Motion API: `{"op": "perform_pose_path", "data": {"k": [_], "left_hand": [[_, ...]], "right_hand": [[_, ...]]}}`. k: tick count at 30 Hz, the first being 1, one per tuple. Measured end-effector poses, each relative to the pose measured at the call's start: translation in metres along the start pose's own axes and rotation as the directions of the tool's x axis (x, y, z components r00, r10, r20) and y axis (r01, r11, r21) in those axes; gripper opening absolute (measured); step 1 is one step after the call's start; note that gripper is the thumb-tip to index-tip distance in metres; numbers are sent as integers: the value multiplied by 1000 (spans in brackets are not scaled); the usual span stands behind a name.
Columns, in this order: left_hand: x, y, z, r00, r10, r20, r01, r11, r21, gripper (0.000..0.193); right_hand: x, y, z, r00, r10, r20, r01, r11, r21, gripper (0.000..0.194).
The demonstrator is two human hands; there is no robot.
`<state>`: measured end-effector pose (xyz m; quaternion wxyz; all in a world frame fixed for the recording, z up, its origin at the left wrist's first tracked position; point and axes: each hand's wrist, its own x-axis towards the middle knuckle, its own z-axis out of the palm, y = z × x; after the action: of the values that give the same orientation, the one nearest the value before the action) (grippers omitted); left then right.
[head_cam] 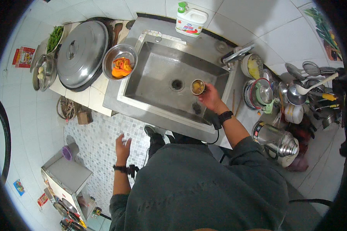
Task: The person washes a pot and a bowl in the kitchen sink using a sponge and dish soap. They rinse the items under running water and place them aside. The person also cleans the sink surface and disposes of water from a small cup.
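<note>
My right hand (pixel 210 97) grips a small round cup (pixel 197 87) over the right half of the stainless steel sink (pixel 156 63). Something yellowish brown shows inside the cup; I cannot tell what it is. Left of the cup lies the sink's round drain (pixel 177 84). A dark patch (pixel 196 107) marks the basin below my hand. Away from the counter, my left hand (pixel 123 148) hangs over the tiled floor, its fingers apart and nothing in it. At the sink's left edge, a metal bowl (pixel 108 65) holds orange pieces of food (pixel 122 68).
A large lidded pot (pixel 82 55) stands left of the bowl. Behind the sink are a white jug with a green pump (pixel 190 21) and a faucet (pixel 237 55). Stacked bowls (pixel 260 92), ladles (pixel 297 93) and a steel thermos (pixel 273 138) crowd the right side.
</note>
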<state>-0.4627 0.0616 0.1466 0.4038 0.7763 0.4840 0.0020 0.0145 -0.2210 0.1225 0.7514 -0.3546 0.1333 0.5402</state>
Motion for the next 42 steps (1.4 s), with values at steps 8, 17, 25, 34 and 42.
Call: {"op": "perform_pose_path", "data": {"k": [8,17,25,34,42], "left_hand": [[-212,-220,-4,688,-709,157,718,696,-3,47],[-239,-269,11,718,-693,71,694,720,16,53],[-209,-274,-26,846,-529,68,533,838,-116,54],[-211,-353,-42,903,-420,87,428,875,-224,52],[-235,-347,-41,841,-537,60,515,762,-392,52]], "right_hand": [[6,-3,8,999,-20,48,16,997,80,45],[1,-3,46,987,-92,130,77,990,119,51],[-25,19,79,979,-196,63,187,975,124,45],[-31,63,84,976,-211,-58,218,954,205,46],[-4,70,89,970,-234,-73,241,964,116,44]]}}
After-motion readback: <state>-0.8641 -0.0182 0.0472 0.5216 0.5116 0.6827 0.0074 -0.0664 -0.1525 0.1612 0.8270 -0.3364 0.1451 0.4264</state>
